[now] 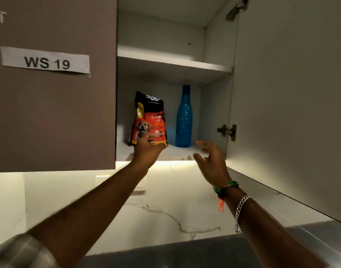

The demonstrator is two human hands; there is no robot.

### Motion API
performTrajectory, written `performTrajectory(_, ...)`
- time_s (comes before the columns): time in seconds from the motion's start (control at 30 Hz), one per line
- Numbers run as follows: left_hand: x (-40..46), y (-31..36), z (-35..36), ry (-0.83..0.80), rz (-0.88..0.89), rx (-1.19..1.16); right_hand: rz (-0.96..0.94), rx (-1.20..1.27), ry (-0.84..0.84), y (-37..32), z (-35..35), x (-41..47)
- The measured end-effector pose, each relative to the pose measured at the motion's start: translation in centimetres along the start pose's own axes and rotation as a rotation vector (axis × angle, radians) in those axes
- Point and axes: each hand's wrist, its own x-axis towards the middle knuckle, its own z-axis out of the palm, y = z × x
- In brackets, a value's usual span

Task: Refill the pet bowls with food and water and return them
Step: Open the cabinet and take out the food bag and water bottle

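Note:
A black and orange pet food bag [149, 117] with a dog picture stands on the lower shelf [125, 149] of an open wall cupboard. My left hand [147, 149] reaches up and grips the bag's bottom edge, thumb and fingers around it. A blue plastic water bottle [184, 117] stands upright to the right of the bag. My right hand [210, 161] is raised below and right of the bottle, fingers spread, touching nothing. No pet bowls are in view.
The cupboard's right door [289, 93] hangs open, its lower edge above my right arm. The left door [53, 93] is closed and labelled WS 19. An upper shelf [171, 60] holds nothing visible. A marble backsplash [165, 209] and dark counter [185, 254] lie below.

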Motion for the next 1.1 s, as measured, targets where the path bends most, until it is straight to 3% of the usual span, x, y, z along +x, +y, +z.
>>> performTrajectory(0.23, 8.4, -1.7, -3.7, 0.103, -0.047, 0.030, 0.143, 0.101, -0.030, 1.8, 5.1, 5.9)
performTrajectory(0.53, 13.4, -3.4, -3.1, 0.196, -0.099, 0.083, 0.234, 0.115, 0.034, 4.7, 6.8, 13.5)
performTrajectory(0.77, 15.6, -3.7, -2.6, 0.055, -0.255, -0.032, 0.284, 0.160, 0.020, 6.3, 7.4, 18.4)
performTrajectory(1.1, 18.9, -5.7, -1.4, 0.043, -0.124, -0.019, 0.256, 0.269, -0.036, 8.0, 9.7, 23.5)
